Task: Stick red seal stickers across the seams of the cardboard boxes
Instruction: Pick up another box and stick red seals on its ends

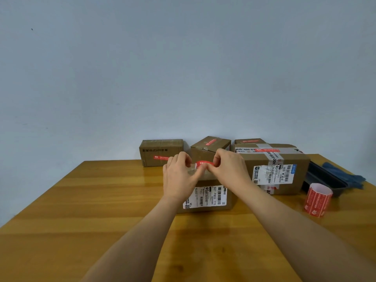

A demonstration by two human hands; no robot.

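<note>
A wooden counter [101, 200] runs from the near edge to a pale blue wall [183, 68]. The biggest thing on it is the large cardboard box [284, 171] at the right, banded with printed tape and carrying a shipping label on its near face. In front of the person stands the near box [209, 197], also labelled on its near face, its top mostly hidden by the hands. Three smaller boxes sit along the back: the left box [160, 152] with a red sticker on its front, the middle box [209, 147] with one on its top, and a back right box [249, 141] mostly hidden behind the large one. A dark tray [325, 180] and a blue cloth [345, 176] lie at the far right, with the sticker roll [317, 200] standing just in front of the tray.

The left hand [179, 176] and right hand [230, 167] meet above the near box's top. Each grip is pressed together in a pinch on one end of the red seal sticker [203, 164], which stretches between the fingertips just over the box; whether it touches the cardboard cannot be told.
</note>
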